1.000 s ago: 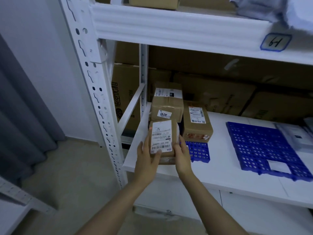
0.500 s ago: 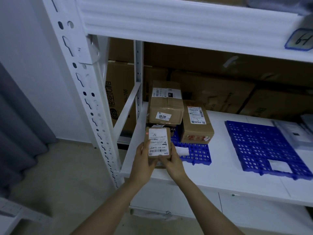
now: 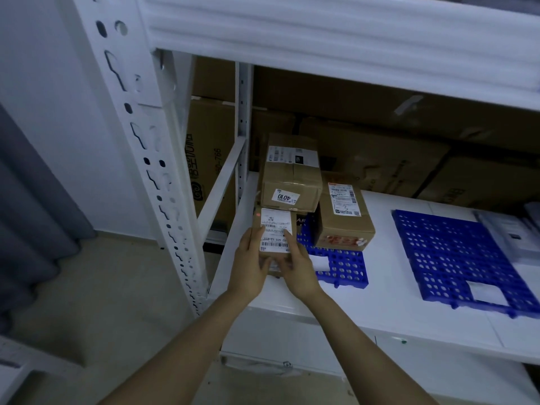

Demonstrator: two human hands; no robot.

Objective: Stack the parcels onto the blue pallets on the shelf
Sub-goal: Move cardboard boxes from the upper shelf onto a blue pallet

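Midway, I judge: at the shelf's front left corner, my left grip and right grip clasp a small parcel at the left pallet, 4010 parcel and tall parcel already aboard; the right pallet awaits boxes.

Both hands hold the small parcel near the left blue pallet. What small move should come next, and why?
Probably lower the small parcel onto the left blue pallet, just in front of the 4010 parcel. The left hand and right hand grip it there, and I cannot tell that it rests on anything yet.
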